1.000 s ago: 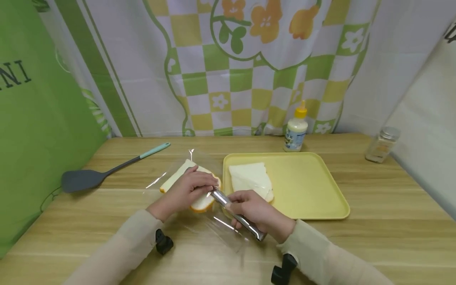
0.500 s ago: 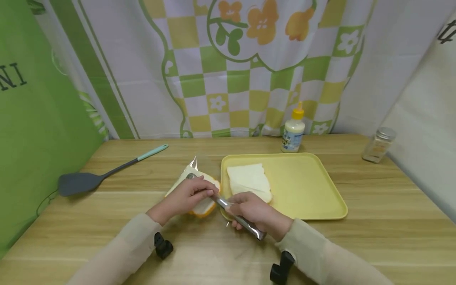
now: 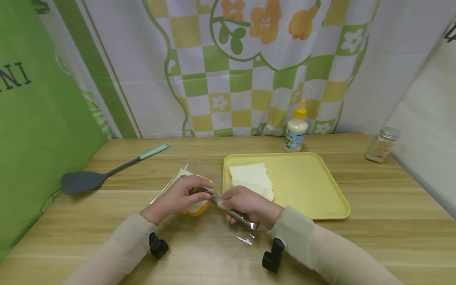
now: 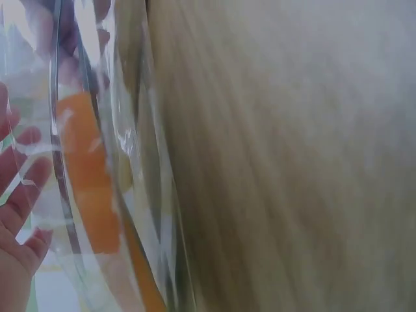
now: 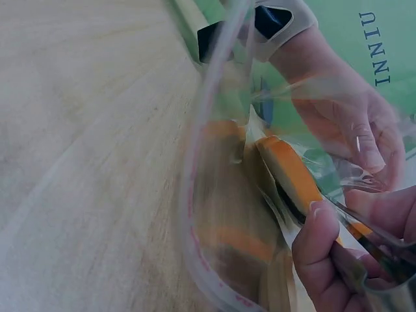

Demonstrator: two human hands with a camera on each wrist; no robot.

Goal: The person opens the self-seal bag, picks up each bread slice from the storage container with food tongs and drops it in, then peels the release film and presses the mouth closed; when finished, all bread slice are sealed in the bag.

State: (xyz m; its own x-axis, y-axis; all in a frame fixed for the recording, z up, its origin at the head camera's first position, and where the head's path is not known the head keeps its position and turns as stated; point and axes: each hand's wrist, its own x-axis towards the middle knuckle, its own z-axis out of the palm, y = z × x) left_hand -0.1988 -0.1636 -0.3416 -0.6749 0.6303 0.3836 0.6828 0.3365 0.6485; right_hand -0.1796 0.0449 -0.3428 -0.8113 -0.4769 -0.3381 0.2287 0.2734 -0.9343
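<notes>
Nearest, two pale sleeves (image 3: 310,237) are seen, a black wrist camera (image 3: 273,255) fixed beneath each cuff. From the right sleeve, the right hand (image 3: 246,204) is extended, its grip closed around the metal tongs (image 3: 242,219), which are slanted from near right to far left. The left hand (image 3: 179,194) is laid over the far part of the tongs and the clear film (image 3: 246,238); whether anything is pinched in its grip cannot be told.

By the film, a bread slice (image 3: 196,209) with an orange crust is enclosed, left of centre, partly hidden under the left hand. In the left wrist view, the crust is seen between the two arms of the tongs.

To the right, a pale yellow tray (image 3: 303,186) is set on the wood-grained table (image 3: 71,221). Near its left end, a second slice (image 3: 251,174) is laid flat, its near part overlapped by the right hand. To the left, a spatula (image 3: 89,181) is laid with its teal handle pointed far right.

Beyond the tray, a yellow-capped bottle (image 3: 295,134) is stood upright; at far right, a silver-lidded jar (image 3: 382,144) is placed. Farthest, a checkered curtain (image 3: 249,83) is hung.
</notes>
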